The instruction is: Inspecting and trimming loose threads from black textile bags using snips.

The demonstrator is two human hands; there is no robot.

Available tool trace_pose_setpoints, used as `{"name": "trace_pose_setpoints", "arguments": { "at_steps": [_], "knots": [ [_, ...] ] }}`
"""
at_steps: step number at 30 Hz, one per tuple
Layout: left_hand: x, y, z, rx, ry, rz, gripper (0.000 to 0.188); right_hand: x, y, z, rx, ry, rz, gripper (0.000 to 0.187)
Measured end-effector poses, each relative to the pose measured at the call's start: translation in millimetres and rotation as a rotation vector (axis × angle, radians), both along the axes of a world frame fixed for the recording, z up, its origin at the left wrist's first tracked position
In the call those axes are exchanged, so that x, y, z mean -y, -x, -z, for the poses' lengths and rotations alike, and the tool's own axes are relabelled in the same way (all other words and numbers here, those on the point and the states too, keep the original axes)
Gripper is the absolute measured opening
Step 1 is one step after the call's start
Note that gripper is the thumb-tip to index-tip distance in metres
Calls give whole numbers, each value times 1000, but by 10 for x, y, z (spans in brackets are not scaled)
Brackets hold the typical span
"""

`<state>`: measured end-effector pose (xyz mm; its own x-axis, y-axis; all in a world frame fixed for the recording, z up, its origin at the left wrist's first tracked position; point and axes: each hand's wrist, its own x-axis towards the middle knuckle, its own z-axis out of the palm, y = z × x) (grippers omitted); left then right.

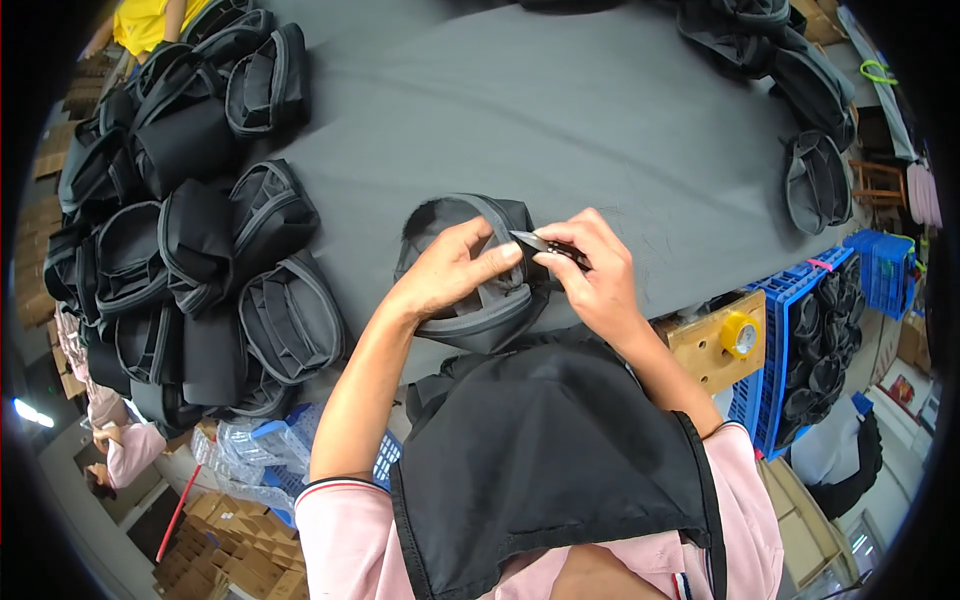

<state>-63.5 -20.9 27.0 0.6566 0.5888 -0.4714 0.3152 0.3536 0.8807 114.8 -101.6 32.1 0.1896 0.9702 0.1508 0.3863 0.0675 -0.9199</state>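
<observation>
A black fabric pouch (470,329) with grey edging lies on the table right in front of me, its mouth gaping upward. My left hand (455,268) grips its rim, thumb on the outside and the other fingers reaching into the opening. In my right hand (596,268) is a pair of small thread snips (548,247) with dark handles, the pointed metal blades aimed left at the pouch's edge beside my left fingertips. Whether the blades touch the fabric or a thread, I cannot tell. Loose thread bits lie on the table to the right.
Many similar black pouches (290,318) are heaped on the left of the grey-covered table (520,120); others (818,180) lie at the far right. A wooden block with yellow tape (740,334) and a blue crate (775,385) of pouches stand to the right. Another person (130,455) is at the left.
</observation>
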Motion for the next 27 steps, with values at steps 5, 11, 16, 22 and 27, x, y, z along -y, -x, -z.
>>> {"name": "trace_pose_setpoints", "arguments": {
  "at_steps": [5, 11, 16, 22, 27],
  "knots": [
    [-5, -28, -89, 37, 49, -109, 32, 100, -58, 54, -111, 12, 65, 20],
    [-9, 1, -120, 85, 101, -125, 24, 205, -73, -11, 11, 48, -121, 26],
    [4, -29, -140, 91, 91, -99, 23, 170, -83, -18, 81, -28, -155, 26],
    [-14, 25, 20, -44, -1, -35, 24, 161, -97, -41, 279, -89, -150, 20],
    [31, -12, -189, 55, -1, -100, 23, 186, -59, -160, 314, -200, -76, 19]
  ]
}}
